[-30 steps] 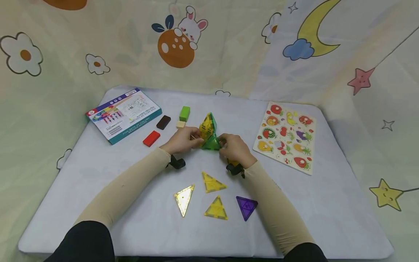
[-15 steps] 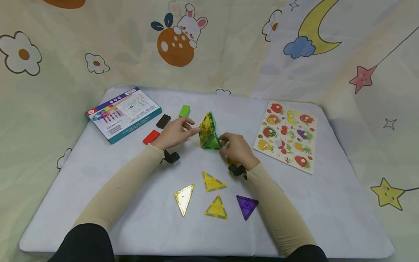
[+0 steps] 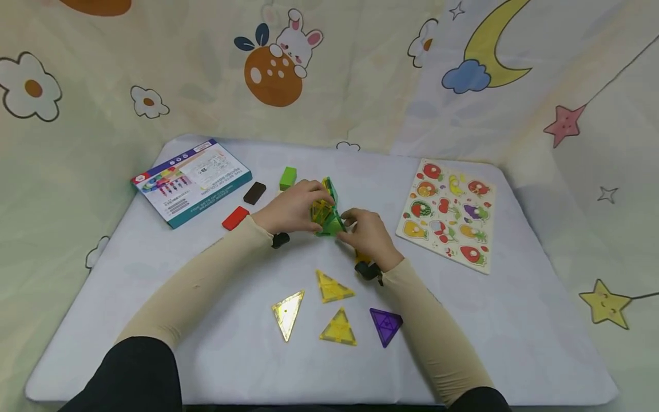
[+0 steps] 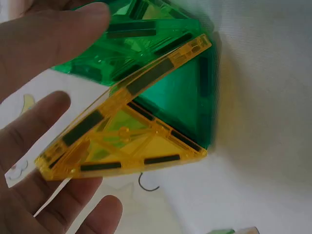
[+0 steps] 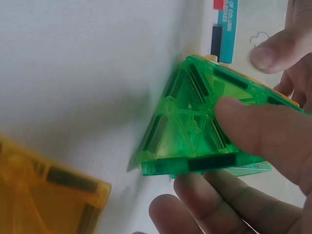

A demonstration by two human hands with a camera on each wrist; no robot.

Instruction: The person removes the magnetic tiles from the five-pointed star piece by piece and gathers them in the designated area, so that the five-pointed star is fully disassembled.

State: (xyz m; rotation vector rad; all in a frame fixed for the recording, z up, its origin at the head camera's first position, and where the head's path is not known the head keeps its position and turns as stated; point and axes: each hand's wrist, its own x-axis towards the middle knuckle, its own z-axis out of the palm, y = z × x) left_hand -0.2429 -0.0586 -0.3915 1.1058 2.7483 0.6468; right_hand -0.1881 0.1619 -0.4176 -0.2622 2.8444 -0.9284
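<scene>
Green and yellow see-through magnetic tiles form an upright structure [image 3: 329, 220] in the middle of the table. My right hand [image 3: 370, 236] pinches its green tile [image 5: 180, 131], thumb on the face and fingers below, in the right wrist view. Around the structure's left side my left hand [image 3: 297, 207] spreads its thumb and fingers, partly covering the top. In the left wrist view the yellow tile [image 4: 122, 134] lies between this hand's thumb and fingers, which look loose; contact is hard to tell. Another yellow tile [image 5: 48, 190] lies under my right wrist.
Nearer lie yellow triangle tiles [image 3: 334, 287] and a purple one [image 3: 385, 326]. Behind my left hand are red [image 3: 235, 218], dark brown [image 3: 254, 193] and green [image 3: 288, 178] blocks. A flat box [image 3: 193, 183] stands far left, a fruit puzzle board [image 3: 447, 214] right.
My left hand first drew away from the structure to the left, with fingers extended, then came back over its left side. The right hand has stayed on the green tile.
</scene>
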